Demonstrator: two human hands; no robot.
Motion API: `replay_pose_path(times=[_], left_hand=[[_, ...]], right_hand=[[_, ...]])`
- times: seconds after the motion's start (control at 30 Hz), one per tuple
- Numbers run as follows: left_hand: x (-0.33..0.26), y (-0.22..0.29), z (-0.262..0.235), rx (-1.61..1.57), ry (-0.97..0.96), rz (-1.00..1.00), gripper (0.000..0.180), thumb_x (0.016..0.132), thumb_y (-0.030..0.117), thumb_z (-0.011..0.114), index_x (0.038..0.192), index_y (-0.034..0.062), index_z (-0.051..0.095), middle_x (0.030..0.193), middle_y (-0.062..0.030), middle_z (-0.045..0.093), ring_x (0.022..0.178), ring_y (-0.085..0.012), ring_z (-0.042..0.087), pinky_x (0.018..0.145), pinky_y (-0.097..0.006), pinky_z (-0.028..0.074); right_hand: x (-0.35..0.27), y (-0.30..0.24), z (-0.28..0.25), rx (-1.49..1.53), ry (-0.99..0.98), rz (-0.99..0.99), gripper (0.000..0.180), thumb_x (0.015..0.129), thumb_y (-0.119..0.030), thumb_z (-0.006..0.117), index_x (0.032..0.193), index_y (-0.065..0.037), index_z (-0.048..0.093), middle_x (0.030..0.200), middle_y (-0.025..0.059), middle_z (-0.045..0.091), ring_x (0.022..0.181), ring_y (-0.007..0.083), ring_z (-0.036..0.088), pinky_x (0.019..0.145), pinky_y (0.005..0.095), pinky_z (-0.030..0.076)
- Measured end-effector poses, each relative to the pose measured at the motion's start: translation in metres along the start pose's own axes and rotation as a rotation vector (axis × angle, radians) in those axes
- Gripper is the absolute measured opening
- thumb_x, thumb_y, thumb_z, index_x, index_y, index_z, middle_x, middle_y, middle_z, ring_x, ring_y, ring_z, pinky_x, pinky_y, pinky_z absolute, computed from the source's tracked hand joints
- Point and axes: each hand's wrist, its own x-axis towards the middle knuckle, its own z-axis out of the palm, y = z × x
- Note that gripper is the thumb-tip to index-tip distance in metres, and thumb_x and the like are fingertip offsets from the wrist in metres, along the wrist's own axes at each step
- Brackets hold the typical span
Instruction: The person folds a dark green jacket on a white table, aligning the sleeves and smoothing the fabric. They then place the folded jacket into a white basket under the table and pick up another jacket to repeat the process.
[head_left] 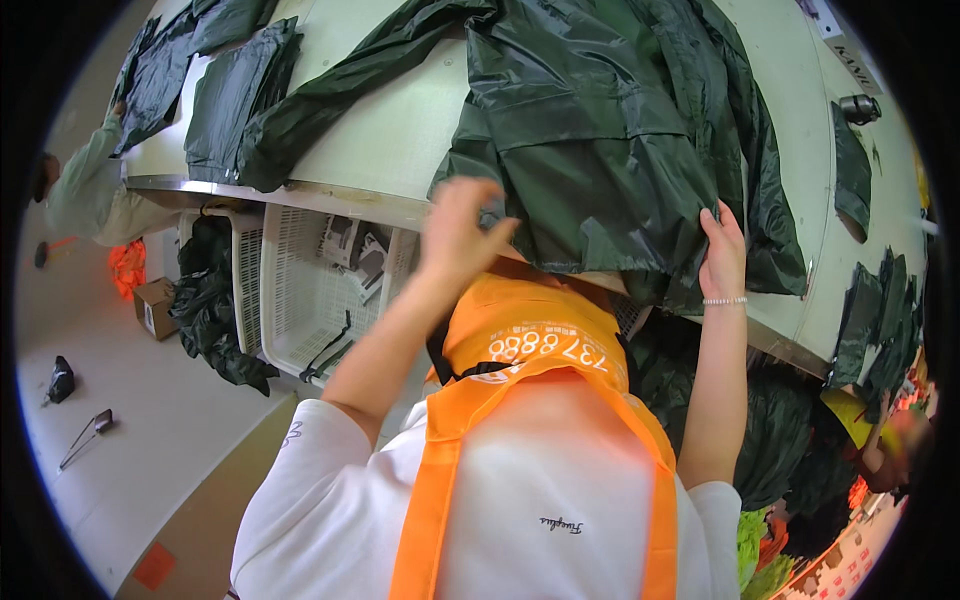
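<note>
The jacket [590, 110] lies on the counter [410, 125], its body running near to far, one sleeve stretching left. The right hand [724, 255] pinches its near right edge between the fingers. The left hand [462, 232] is nearer the left edge, fingers parted, blurred; the jacket lies rightward and beyond, contact unclear.

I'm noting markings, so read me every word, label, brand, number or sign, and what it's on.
I don't copy wording; locations only:
Orange apron: white digits legible, smaller characters blurred.
Shirt: dark chest script legible, sleeve mark unclear.
Pale box, upper right: large lettering legible.
Cardboard box: label too small.
Crate packets: too small.
Pale lower-right surface: red marks blurred.
</note>
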Motion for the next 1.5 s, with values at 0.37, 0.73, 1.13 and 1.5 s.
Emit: replay_pose_path(times=[0.37,0.73,1.13,1.5], left_hand=[[-0.013,-0.143,-0.073,0.161,0.381,-0.343,0.025,0.076,-0.004,0.048,0.098,0.0019,0.058,0.073,-0.0171,0.062,0.063,-0.0284,0.062,0.061,-0.038,0.049],[-0.034,-0.011,-0.034,-0.42,-0.518,-0.731,0.045,0.081,0.046,0.064,0.078,0.0011,0.069,0.068,-0.0042,0.064,0.059,-0.0109,0.055,0.056,-0.03,0.046],[0.019,0.038,0.04,-1.888,-0.336,-0.984,0.042,0.085,0.009,0.052,0.124,-0.0026,0.043,0.121,-0.0173,0.052,0.106,-0.0288,0.056,0.089,-0.039,0.049],[0.153,-0.077,-0.255,-1.973,0.262,-0.235,0.049,0.076,-0.013,0.038,0.125,-0.0082,0.042,0.107,-0.0197,0.055,0.089,-0.0245,0.056,0.079,-0.037,0.048]], right_hand=[[0.044,0.063,-0.011,-1.309,0.333,-0.179,0.033,0.094,-0.033,0.045,0.091,0.0,0.052,0.083,0.0263,0.06,0.08,0.0452,0.056,0.068,0.0486,0.044],[0.017,0.031,0.036,-0.228,0.063,0.004,0.042,0.093,-0.032,0.052,0.109,0.006,0.06,0.101,0.0059,0.064,0.091,0.0129,0.055,0.084,0.025,0.041],[-0.047,0.003,0.087,-0.42,-0.104,-0.318,0.024,0.089,-0.023,0.059,0.101,-0.002,0.057,0.069,0.0077,0.059,0.055,0.0154,0.057,0.054,0.0271,0.046],[0.081,-0.069,-0.14,-1.424,0.371,-0.432,0.025,0.086,-0.019,0.05,0.095,0.0,0.063,0.094,0.0223,0.063,0.092,0.039,0.059,0.082,0.0441,0.046]])
